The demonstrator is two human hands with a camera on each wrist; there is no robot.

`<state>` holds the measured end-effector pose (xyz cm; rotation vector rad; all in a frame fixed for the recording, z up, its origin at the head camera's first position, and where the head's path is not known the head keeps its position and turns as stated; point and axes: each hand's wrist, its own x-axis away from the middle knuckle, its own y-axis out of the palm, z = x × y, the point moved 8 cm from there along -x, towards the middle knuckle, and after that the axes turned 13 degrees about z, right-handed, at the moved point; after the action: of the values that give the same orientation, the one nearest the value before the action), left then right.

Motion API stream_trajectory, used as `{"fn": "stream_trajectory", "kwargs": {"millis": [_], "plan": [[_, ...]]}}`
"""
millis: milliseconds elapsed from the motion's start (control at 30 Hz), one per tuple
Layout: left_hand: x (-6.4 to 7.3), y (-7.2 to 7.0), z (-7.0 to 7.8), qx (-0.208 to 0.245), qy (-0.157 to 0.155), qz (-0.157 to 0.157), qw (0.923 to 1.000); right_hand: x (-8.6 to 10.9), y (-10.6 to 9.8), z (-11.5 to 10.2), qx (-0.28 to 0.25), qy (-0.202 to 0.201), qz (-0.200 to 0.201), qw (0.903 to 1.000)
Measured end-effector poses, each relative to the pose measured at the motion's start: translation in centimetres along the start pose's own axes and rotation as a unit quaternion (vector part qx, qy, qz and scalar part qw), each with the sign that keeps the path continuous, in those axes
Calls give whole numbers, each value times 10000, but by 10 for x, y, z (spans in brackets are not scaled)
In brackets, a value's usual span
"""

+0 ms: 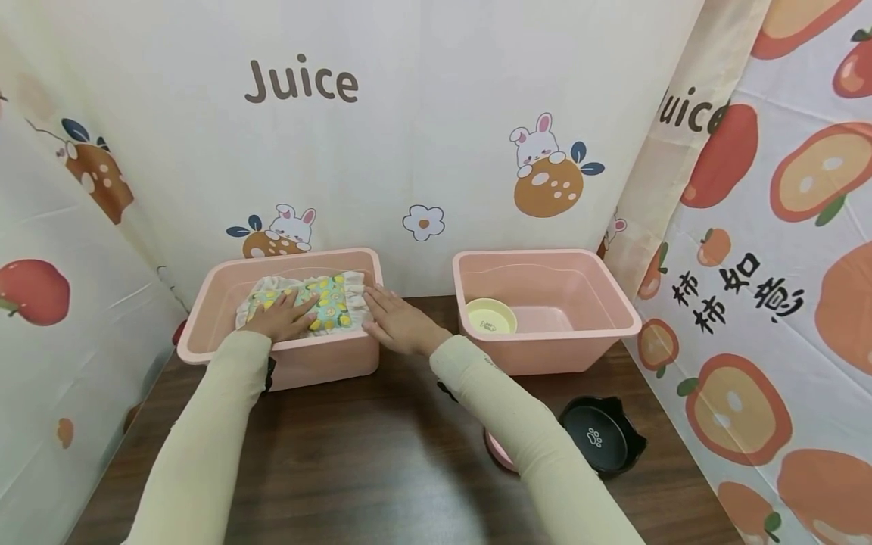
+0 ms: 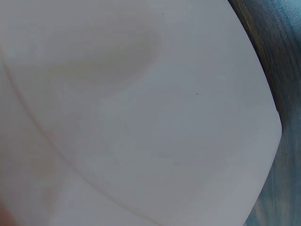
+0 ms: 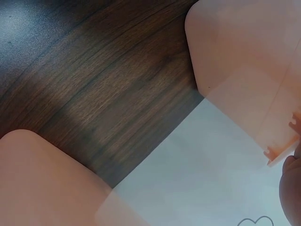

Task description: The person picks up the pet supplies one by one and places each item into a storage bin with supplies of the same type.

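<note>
In the head view, a frilled cloth [image 1: 331,295] with a yellow-and-green lemon print and white ruffled edges lies inside the left pink plastic bin [image 1: 320,366]. My left hand [image 1: 281,318] reaches over the front rim and rests on the cloth with its fingers spread. Straight fingers of my right hand [image 1: 402,322] lie over the bin's right rim, right at the cloth's ruffled edge. Only the pale bin wall [image 2: 188,122] fills most of the left wrist view. A bit of the right hand [image 3: 291,186] shows at the edge of the right wrist view.
A second pink bin [image 1: 545,356] stands to the right, holding a round pale-yellow bowl [image 1: 487,309]. In front of it are a black cat-eared bowl [image 1: 602,435] with a paw print and a pink dish [image 1: 500,452], partly behind the right sleeve. Printed curtains enclose the wooden table [image 1: 354,469].
</note>
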<state>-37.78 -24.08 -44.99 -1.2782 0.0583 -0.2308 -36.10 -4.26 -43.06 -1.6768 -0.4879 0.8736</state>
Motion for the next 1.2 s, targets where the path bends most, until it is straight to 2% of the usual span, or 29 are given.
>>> {"fn": "stream_trajectory", "kwargs": {"millis": [467, 667, 900, 1200], "plan": [[-3, 3, -5, -89, -135, -116, 9998, -2, -1, -2, 39, -25, -54, 10000], [-2, 2, -3, -204, -97, -41, 9997, -1, -1, -1, 43, 34, -144, 9999], [-3, 1, -3, -248, -155, 13, 9996, 1, -4, -1, 12, 11, -67, 10000], [0, -6, -2, -104, -19, 311, 9995, 1, -1, -1, -86, 173, -172, 9997]]}}
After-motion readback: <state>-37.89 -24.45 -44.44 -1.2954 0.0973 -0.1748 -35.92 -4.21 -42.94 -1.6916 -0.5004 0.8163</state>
